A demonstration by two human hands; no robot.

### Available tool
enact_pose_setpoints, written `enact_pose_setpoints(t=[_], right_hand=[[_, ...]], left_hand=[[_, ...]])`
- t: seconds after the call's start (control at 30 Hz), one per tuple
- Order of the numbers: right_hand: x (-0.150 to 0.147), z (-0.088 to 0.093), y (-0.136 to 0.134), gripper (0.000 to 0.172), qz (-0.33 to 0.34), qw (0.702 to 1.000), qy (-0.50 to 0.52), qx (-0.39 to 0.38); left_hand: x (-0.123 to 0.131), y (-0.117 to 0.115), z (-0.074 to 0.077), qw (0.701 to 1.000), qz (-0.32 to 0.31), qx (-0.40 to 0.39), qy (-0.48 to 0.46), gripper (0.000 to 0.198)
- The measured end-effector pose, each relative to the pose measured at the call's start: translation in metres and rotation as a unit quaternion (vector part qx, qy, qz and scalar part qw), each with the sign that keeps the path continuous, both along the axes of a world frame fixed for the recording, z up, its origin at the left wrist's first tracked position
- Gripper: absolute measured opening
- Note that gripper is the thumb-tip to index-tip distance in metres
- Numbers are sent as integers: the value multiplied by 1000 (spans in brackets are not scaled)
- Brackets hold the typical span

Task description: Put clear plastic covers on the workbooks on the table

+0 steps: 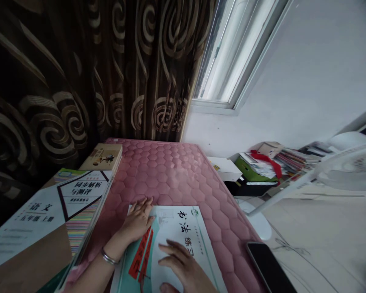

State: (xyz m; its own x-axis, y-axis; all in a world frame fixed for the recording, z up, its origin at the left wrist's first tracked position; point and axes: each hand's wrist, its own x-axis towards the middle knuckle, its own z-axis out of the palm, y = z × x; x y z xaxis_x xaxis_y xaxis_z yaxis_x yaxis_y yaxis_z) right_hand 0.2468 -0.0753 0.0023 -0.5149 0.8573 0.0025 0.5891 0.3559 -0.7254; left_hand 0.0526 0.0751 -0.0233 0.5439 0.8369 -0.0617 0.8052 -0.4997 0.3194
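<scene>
across the lower middle of the head view, a white and teal workbook (170,228) lies on a pink quilted pad (177,171), large dark characters running down the right part of its cover and two red strips slanting across the teal.

the left hand (139,219) rests palm down on the workbook's far left corner, its fingers stretched out close together and the tips reaching just past the far edge; it grips nothing. a silver bracelet (110,257) circles that wrist. the right hand (186,268) is over the nearer part of the cover, fingers loosely spread and a little bent, with nothing in its grasp (whether they touch the paper, i cannot tell).

to the left lies a large book (33,228) with a white and brown cover, and just beyond it a tan book (102,158) with small cartoon figures. at the pad's near right edge is a dark phone (270,266). behind hangs a brown swirl-patterned curtain (118,73); a white fan (347,162) stands at the right.
</scene>
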Motion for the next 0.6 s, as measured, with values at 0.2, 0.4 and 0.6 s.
enact_pose_setpoints(t=[0.2, 0.4, 0.6], right_hand=[[7, -45, 22, 66, 68, 966, -229, 93], [6, -39, 17, 72, 86, 965, -238, 71], [9, -33, 21, 81, 72, 976, -202, 27]], left_hand=[[-3, -1, -7, 999, -9, 32, -13, 49], [-5, -1, -9, 998, -18, 50, -22, 49], [-23, -22, 25, 999, 17, -24, -25, 47]])
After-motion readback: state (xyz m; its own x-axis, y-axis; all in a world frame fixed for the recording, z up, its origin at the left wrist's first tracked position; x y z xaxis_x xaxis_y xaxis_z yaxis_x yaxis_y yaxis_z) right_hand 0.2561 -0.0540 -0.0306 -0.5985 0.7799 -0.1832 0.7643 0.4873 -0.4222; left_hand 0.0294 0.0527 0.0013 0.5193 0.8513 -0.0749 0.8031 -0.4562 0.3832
